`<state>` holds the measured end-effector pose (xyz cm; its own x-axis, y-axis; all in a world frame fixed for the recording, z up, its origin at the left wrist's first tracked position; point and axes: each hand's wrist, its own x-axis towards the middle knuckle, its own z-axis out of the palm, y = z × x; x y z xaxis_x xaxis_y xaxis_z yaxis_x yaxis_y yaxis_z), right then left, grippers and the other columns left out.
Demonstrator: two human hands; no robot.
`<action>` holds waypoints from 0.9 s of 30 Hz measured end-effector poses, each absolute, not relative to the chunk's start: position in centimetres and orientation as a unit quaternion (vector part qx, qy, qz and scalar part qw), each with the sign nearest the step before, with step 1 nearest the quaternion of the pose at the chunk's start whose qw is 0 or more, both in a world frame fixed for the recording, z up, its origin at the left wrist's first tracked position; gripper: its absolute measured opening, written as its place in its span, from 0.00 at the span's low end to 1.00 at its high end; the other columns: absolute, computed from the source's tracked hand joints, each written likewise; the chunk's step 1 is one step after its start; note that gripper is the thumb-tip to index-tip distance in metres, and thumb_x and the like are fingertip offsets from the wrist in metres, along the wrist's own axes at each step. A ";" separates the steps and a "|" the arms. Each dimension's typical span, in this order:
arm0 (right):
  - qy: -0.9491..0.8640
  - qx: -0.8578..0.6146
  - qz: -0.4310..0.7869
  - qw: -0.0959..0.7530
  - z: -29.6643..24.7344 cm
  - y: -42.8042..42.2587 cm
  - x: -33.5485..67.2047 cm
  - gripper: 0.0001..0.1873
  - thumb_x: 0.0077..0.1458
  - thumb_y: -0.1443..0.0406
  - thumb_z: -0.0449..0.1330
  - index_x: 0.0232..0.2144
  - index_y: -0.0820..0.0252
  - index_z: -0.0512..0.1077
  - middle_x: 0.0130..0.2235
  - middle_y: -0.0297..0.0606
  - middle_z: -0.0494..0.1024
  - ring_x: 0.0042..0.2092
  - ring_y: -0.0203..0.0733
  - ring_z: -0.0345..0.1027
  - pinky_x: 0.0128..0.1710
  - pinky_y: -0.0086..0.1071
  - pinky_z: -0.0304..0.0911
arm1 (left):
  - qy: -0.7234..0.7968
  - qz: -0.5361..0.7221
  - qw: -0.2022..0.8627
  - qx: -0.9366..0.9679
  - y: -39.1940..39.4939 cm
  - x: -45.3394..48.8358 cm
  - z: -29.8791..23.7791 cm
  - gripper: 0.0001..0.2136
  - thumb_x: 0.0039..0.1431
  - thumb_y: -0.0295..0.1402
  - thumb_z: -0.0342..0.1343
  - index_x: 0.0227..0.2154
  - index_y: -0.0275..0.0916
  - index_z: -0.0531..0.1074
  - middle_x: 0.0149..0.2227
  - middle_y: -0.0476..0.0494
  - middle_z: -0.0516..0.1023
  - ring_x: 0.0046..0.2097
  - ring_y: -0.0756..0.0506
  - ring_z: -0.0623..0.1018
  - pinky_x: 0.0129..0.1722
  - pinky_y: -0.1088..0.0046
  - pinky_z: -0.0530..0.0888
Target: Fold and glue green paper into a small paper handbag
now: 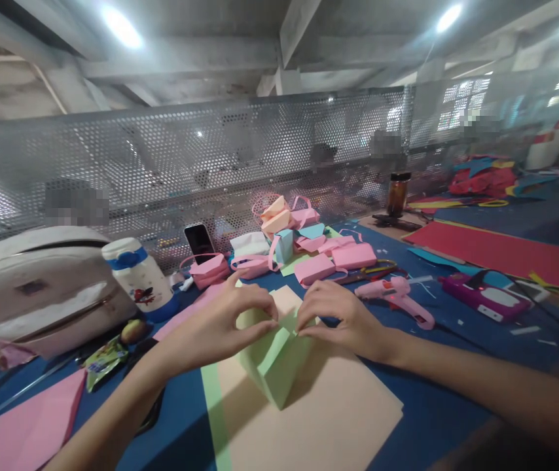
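A folded piece of light green paper (279, 366), shaped like a small box or bag, stands on peach paper sheets (338, 405). My left hand (235, 317) pinches its upper edge from the left, thumb and fingers together. From the right, my right hand (333, 314) pinches the upper edge near the middle, with the fingertips of both hands close to each other. A green sheet (213, 405) shows beneath the peach sheets at the left. Just beyond my right hand lies a pink glue gun (395, 294).
Several small pink paper bags (316, 268) are heaped behind my hands, near a phone (199, 242). On the left are a white bottle (139, 278), a backpack (54, 288) and pink paper (29, 418). A purple box (486, 297) and red paper (500, 252) lie right. A perforated metal screen (186, 157) borders the table.
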<state>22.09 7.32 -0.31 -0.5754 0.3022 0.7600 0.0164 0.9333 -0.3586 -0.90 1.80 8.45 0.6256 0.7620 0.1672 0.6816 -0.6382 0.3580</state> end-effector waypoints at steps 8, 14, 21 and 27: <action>-0.870 -0.070 0.159 0.461 -0.2 6.7 22.1 0.08 0.63 0.62 0.62 0.33 0.59 0.76 0.34 0.37 0.80 0.38 0.41 0.69 0.42 0.37 0.61 | 0.411 0.136 0.161 0.887 1.6 -0.5 7.8 0.06 0.66 0.35 0.52 0.34 0.41 0.71 0.37 0.50 0.78 0.39 0.47 0.74 0.47 0.68 0.69; -0.872 -0.079 0.151 0.458 -0.3 6.6 22.2 0.06 0.63 0.63 0.62 0.33 0.58 0.76 0.34 0.37 0.80 0.38 0.41 0.68 0.42 0.38 0.61 | 0.407 0.137 0.146 0.891 1.5 -0.3 7.8 0.06 0.66 0.34 0.52 0.34 0.41 0.71 0.35 0.51 0.77 0.37 0.48 0.74 0.43 0.70 0.70; -0.871 -0.073 0.150 0.463 -0.2 6.5 22.3 0.06 0.64 0.63 0.62 0.34 0.59 0.75 0.34 0.37 0.80 0.38 0.41 0.68 0.42 0.38 0.62 | 0.406 0.133 0.140 0.893 1.7 -0.3 7.7 0.05 0.65 0.32 0.53 0.34 0.41 0.72 0.35 0.52 0.78 0.38 0.48 0.74 0.48 0.67 0.67; -0.873 -0.080 0.146 0.458 -0.3 6.5 22.3 0.06 0.64 0.63 0.62 0.34 0.58 0.75 0.34 0.37 0.80 0.38 0.42 0.69 0.42 0.38 0.62 | 0.403 0.137 0.129 0.896 1.7 -0.2 7.5 0.05 0.64 0.32 0.52 0.34 0.41 0.72 0.35 0.52 0.78 0.38 0.47 0.75 0.56 0.61 0.66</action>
